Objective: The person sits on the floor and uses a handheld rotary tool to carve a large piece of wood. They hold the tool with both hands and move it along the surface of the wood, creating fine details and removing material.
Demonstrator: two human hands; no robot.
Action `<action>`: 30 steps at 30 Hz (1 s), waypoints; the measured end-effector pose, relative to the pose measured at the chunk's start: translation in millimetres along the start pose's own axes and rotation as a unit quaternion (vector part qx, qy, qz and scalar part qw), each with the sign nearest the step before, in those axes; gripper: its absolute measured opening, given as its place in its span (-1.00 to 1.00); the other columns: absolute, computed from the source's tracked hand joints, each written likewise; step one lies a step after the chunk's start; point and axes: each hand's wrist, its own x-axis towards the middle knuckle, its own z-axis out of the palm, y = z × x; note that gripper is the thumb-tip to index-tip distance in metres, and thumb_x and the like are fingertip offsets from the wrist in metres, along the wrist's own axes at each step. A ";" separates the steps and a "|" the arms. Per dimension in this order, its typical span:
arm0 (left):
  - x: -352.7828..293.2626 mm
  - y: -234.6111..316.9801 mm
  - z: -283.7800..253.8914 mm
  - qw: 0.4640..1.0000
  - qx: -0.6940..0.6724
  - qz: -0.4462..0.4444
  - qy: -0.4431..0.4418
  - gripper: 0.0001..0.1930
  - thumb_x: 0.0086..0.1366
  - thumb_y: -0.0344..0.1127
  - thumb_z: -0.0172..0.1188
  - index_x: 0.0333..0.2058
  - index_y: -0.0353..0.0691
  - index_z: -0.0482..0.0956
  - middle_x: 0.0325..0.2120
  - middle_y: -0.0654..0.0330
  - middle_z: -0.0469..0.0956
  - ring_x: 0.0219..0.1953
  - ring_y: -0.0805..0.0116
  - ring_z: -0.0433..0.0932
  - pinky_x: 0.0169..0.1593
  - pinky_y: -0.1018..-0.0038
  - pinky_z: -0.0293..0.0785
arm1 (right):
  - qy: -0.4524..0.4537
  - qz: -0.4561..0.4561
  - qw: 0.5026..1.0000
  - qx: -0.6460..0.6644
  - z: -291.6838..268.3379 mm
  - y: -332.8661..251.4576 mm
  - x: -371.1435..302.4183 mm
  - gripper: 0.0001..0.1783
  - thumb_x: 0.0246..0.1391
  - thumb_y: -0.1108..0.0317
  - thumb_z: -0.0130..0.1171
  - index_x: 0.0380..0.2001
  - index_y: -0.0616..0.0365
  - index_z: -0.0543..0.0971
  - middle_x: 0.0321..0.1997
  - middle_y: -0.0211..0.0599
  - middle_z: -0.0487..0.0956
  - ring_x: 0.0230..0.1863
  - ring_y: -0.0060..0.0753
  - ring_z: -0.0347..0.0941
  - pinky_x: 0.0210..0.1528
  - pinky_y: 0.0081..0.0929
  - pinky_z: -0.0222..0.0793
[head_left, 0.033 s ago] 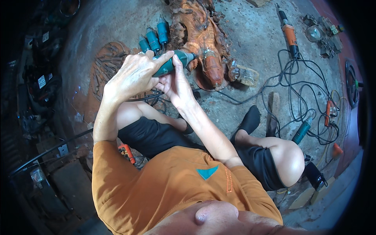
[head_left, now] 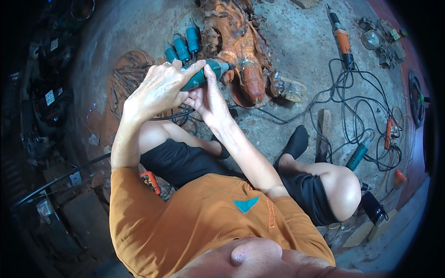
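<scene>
My left hand point(head_left: 160, 85) is closed over the rear body of a green die grinder point(head_left: 199, 81). From below and the right, my right hand point(head_left: 211, 102) supports the same grinder, its thumb laid upward along the casing. The grinder's grey nose points right, toward a reddish-brown wood carving point(head_left: 236, 41) on the floor. Whether its tip touches the wood cannot be made out. A rounded, polished part point(head_left: 252, 85) forms the carving's near end. Several more green die grinders point(head_left: 181, 45) stand just beyond my left hand.
A round heap of slim burr-like pieces point(head_left: 127, 72) lies at the left. Black cables point(head_left: 343, 95) sprawl across the right floor, near an orange grinder point(head_left: 343, 42), a wooden strip point(head_left: 323, 134) and another green grinder point(head_left: 358, 155). A power strip point(head_left: 388, 133) lies farther right.
</scene>
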 end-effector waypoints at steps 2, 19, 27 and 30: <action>1.9 -3.4 1.7 1.000 0.005 -0.010 0.003 -0.22 -0.06 -0.37 0.24 0.25 -0.03 0.32 -0.41 -0.11 0.52 -0.38 -0.07 0.57 -0.32 0.18 0.50 | 0.013 -0.008 1.000 -0.014 4.6 -3.6 4.3 -0.27 0.20 -0.30 -0.03 0.14 0.10 0.33 -0.03 -0.24 0.55 -0.05 -0.41 0.55 -0.04 -0.32 0.50; 26.8 -13.5 9.6 0.999 0.033 -0.035 0.011 -0.19 -0.06 -0.37 0.30 0.26 -0.15 0.28 -0.40 -0.18 0.54 -0.39 -0.07 0.58 -0.36 0.18 0.51 | 0.008 -0.026 1.000 0.003 -4.4 -18.7 37.6 -0.29 0.17 -0.24 0.06 0.13 0.13 0.35 -0.05 -0.24 0.56 -0.10 -0.42 0.57 -0.11 -0.31 0.55; 33.8 -15.8 15.5 0.998 0.039 -0.037 0.032 -0.23 -0.01 -0.27 0.25 0.27 -0.04 0.31 -0.42 -0.15 0.54 -0.40 -0.07 0.59 -0.30 0.18 0.51 | 0.001 -0.024 1.000 0.009 -10.3 -23.1 43.3 -0.29 0.17 -0.24 0.06 0.13 0.11 0.34 -0.01 -0.24 0.55 -0.08 -0.42 0.57 -0.10 -0.29 0.54; 34.6 -15.7 16.0 0.998 0.038 -0.035 0.037 -0.23 0.00 -0.26 0.26 0.27 -0.03 0.30 -0.43 -0.16 0.54 -0.40 -0.07 0.60 -0.30 0.18 0.51 | 0.004 -0.029 1.000 0.006 -10.9 -22.9 45.2 -0.28 0.17 -0.25 0.06 0.13 0.11 0.34 -0.01 -0.24 0.55 -0.10 -0.42 0.57 -0.12 -0.32 0.54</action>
